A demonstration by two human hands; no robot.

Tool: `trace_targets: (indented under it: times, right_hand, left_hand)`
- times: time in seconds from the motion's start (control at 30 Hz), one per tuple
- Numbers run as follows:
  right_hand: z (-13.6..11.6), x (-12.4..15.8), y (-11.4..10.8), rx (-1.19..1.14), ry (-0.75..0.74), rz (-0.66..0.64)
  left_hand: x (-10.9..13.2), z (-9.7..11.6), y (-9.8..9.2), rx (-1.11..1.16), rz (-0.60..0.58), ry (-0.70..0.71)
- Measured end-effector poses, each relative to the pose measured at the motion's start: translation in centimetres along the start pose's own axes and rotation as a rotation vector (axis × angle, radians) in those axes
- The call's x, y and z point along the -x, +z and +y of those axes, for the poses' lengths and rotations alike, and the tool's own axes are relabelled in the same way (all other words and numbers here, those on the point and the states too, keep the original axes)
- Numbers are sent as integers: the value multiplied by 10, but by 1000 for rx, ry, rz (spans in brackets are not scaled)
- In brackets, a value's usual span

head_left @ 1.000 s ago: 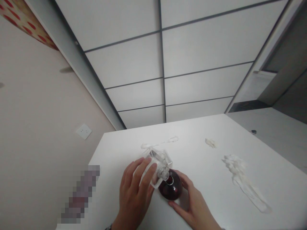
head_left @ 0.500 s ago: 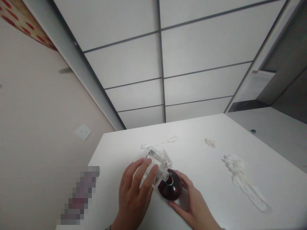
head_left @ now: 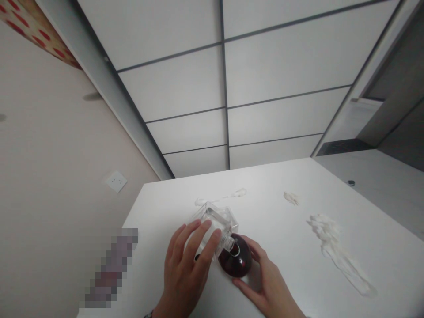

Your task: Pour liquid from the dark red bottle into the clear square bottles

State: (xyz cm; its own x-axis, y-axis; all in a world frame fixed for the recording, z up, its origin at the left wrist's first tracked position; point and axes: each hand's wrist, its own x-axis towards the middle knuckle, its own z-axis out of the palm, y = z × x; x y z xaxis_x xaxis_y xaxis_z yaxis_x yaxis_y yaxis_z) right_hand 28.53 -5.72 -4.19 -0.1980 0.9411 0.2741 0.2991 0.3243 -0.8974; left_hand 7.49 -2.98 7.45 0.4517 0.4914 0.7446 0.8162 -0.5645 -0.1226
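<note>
My left hand [head_left: 189, 258] is wrapped round a clear square glass bottle [head_left: 208, 234], which is tipped to the right. The bottle's threaded neck lies at the round opening of a glossy dark red, rounded vessel [head_left: 239, 261]. Thumb and fingers of my right hand [head_left: 265, 276] hold that vessel from its right side. Whether liquid is passing between the two cannot be made out. Behind the bottle shows more clear glass or plastic [head_left: 232, 216], partly hidden. A small black thing [head_left: 197, 257] peeks out between my left fingers.
On the white table [head_left: 271, 176] lie a long crumpled whitish piece [head_left: 331, 243], a smaller crumpled piece [head_left: 291, 198] and a thin clear strip [head_left: 215, 200]. A wall socket [head_left: 116, 181] is at left, and white panelled doors [head_left: 185, 101] stand behind the table.
Both hands stay almost in place, the bottle neck still at the vessel's opening. A small black thing now shows between my left fingers. The view has shifted slightly.
</note>
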Motion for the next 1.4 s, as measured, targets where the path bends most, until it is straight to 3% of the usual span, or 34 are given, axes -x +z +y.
trace_targets:
  times: [0.23,1.4]
  right_hand:
    - [0,0,1,3,-23,10]
    - [0,0,0,10,-34,20]
  left_hand:
    - [2,0,3,27,53,-5]
    - [0,0,1,47,37,2]
